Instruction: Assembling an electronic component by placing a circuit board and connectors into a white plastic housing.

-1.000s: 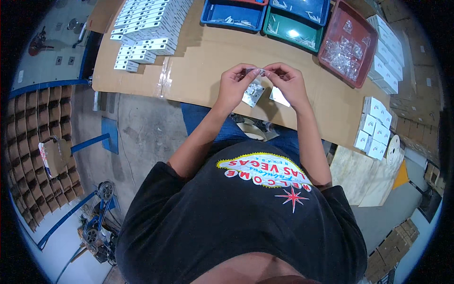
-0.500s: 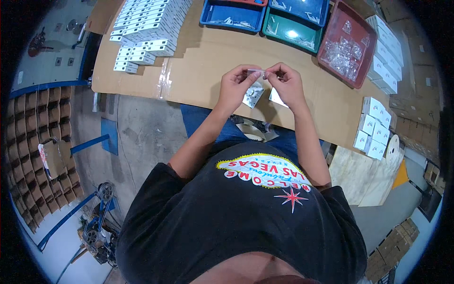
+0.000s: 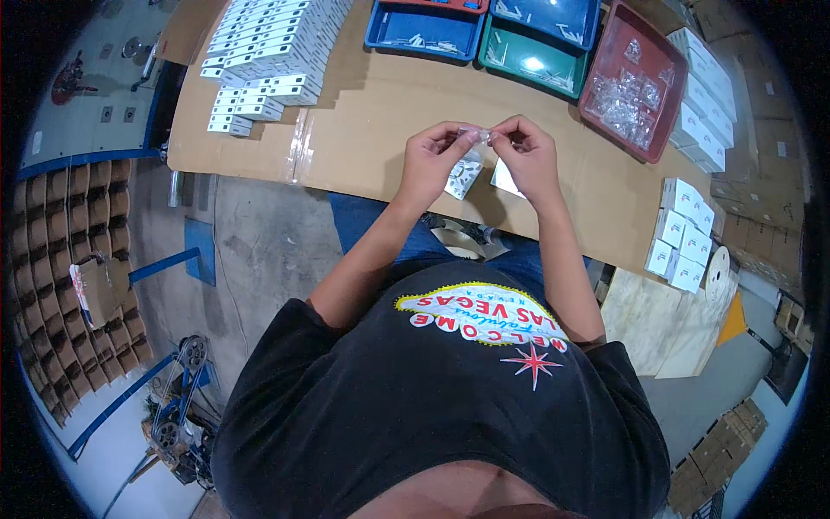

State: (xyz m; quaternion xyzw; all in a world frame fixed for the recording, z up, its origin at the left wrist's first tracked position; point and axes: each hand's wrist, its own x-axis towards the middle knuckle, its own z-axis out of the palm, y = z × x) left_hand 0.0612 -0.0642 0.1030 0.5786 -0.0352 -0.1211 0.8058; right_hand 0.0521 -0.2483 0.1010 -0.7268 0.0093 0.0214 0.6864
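Observation:
My left hand [image 3: 430, 162] and my right hand [image 3: 530, 158] meet just above the near part of the cardboard-covered table. Between their pinched fingertips is a small clear plastic bag [image 3: 474, 134]; whatever it contains is too small to make out. Both hands are closed on it, one at each side. Under the left fingers lies a white printed piece with small dark and grey marks [image 3: 463, 179]. A plain white piece [image 3: 503, 179], partly covered by my right hand, is beside it.
Stacked white boxes [image 3: 277, 52] stand at the back left. Blue trays [image 3: 424, 43] and a green tray [image 3: 532, 65] hold small white parts. A red tray [image 3: 596, 108] holds clear bags. More white boxes [image 3: 683, 225] line the right side, near the table's edge.
My fingers have shifted slightly around the clear bag, and more of it shows between them. The trays and boxes have stayed put.

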